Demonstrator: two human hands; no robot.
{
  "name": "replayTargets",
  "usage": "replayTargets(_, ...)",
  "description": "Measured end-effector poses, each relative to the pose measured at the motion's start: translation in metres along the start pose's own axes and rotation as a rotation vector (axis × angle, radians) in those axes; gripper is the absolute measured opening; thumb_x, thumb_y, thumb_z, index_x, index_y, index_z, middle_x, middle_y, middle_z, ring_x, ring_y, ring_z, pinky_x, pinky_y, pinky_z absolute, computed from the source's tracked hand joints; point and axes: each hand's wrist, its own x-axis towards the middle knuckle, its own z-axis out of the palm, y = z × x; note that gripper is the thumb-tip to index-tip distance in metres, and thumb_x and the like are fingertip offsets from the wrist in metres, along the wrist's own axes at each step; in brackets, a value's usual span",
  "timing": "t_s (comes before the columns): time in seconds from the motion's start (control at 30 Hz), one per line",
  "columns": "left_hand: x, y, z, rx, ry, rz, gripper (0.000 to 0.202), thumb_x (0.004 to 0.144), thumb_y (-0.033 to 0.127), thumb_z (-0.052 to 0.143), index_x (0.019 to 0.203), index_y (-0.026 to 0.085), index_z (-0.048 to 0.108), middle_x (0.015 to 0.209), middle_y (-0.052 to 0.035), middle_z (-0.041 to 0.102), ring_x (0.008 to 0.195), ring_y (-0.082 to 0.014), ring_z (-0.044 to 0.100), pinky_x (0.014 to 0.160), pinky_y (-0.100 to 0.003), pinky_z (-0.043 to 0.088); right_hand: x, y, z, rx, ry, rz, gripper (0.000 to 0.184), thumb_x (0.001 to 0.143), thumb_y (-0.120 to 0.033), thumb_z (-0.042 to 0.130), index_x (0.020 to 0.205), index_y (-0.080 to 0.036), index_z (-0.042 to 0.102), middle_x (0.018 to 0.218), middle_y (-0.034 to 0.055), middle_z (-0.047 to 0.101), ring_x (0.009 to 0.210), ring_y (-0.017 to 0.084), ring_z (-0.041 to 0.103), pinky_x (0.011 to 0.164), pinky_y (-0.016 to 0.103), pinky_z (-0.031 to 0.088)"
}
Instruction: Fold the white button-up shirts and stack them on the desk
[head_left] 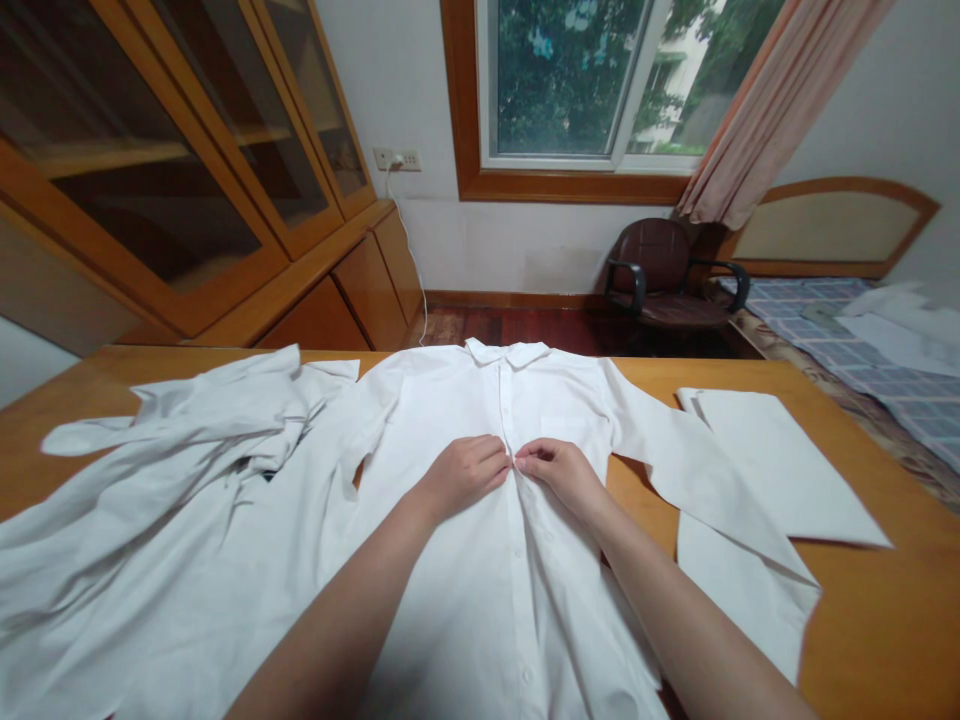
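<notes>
two bare hands meet at the middle of a white shirt (517, 600) spread flat, front up, on a smooth orange-brown wooden table (885, 620), its pointed collar at the far edge and its hem running out of view at the near edge. the left hand (466, 468) and right hand (559, 468) are both curled nearly closed, fingertips touching, each pinching an edge of the shirt's front strip at chest height. two small pale buttons (516, 553) show on that strip nearer than the hands. the cloth is thin, crisp and lightly creased. one sleeve lies out to the right, over a flat, sharp-cornered folded white cloth (780, 460). on the left of the table sits one rumpled pile (172, 470) of white garments, heavily wrinkled; how many it holds cannot be told. beyond the table, one dark brown padded armchair (664, 275) stands under a wood-framed window (570, 75) with one pink curtain (772, 100). a glass-fronted wooden cabinet (187, 180) fills the far left; a bed (885, 340) with a blue checked cover lies far right.
</notes>
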Motion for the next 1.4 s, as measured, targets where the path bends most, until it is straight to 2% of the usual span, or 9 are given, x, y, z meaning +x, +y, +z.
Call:
replayTargets(0.27, -0.003, -0.001, 0.006, -0.159, -0.052, -0.109, 0.016, 0.100, 0.019, 0.049, 0.089, 0.018, 0.061, 0.084, -0.0032, 0.067, 0.080, -0.0164, 0.064, 0.072, -0.028, 0.049, 0.002, 0.007, 0.001, -0.002, -0.006, 0.020, 0.022, 0.071, -0.037, 0.075, 0.081, -0.018, 0.076, 0.074, 0.0005, 0.069, 0.069, 0.016, 0.057, 0.066, 0.027, 0.041)
replayTargets(0.6, -0.004, 0.000, 0.008, -0.261, -0.039, -0.215, 0.011, 0.096, 0.017, 0.052, 0.088, 0.020, 0.060, 0.080, -0.0010, 0.067, 0.075, -0.0155, 0.065, 0.070, -0.027, 0.049, 0.003, 0.011, 0.002, -0.014, -0.003, -0.001, 0.020, 0.072, -0.037, 0.073, 0.083, -0.020, 0.075, 0.069, -0.0015, 0.065, 0.063, 0.014, 0.055, 0.062, 0.027, 0.039)
replayTargets(0.7, -0.005, 0.001, 0.009, -0.305, -0.006, -0.262, 0.009, 0.094, 0.015, 0.055, 0.095, 0.021, 0.062, 0.083, 0.0001, 0.069, 0.075, -0.0143, 0.066, 0.070, -0.026, 0.050, 0.002, 0.012, 0.004, -0.001, 0.007, -0.024, 0.021, 0.072, -0.037, 0.075, 0.084, -0.020, 0.073, 0.072, -0.0008, 0.068, 0.067, 0.015, 0.059, 0.065, 0.027, 0.042)
replayTargets(0.87, -0.007, 0.003, 0.008, -0.403, -0.010, -0.312, 0.019, 0.093, 0.014, 0.055, 0.108, 0.022, 0.064, 0.096, -0.0010, 0.073, 0.085, -0.0150, 0.069, 0.078, -0.027, 0.052, -0.001, 0.010, 0.008, -0.045, 0.056, -0.080, 0.020, 0.074, -0.036, 0.074, 0.085, -0.021, 0.069, 0.077, 0.0005, 0.072, 0.075, 0.018, 0.066, 0.072, 0.029, 0.047)
replayTargets(1.13, -0.004, 0.006, 0.003, -0.603, -0.052, -0.523, 0.011, 0.087, 0.016, 0.059, 0.094, 0.021, 0.066, 0.090, -0.0009, 0.072, 0.082, -0.0153, 0.068, 0.077, -0.028, 0.053, -0.002, 0.012, 0.015, -0.295, 0.086, -0.209, 0.013, 0.081, -0.032, 0.069, 0.087, -0.023, 0.061, 0.078, 0.0000, 0.069, 0.074, 0.018, 0.065, 0.070, 0.029, 0.047)
replayTargets(1.4, -0.001, 0.006, 0.005, -0.727, -0.025, -0.636, 0.008, 0.082, 0.015, 0.061, 0.085, 0.020, 0.066, 0.084, 0.0008, 0.071, 0.079, -0.0149, 0.068, 0.076, -0.027, 0.054, -0.003, 0.014, 0.014, -0.343, 0.074, -0.243, 0.012, 0.086, -0.033, 0.067, 0.087, -0.023, 0.060, 0.078, -0.0001, 0.068, 0.072, 0.017, 0.064, 0.068, 0.028, 0.046)
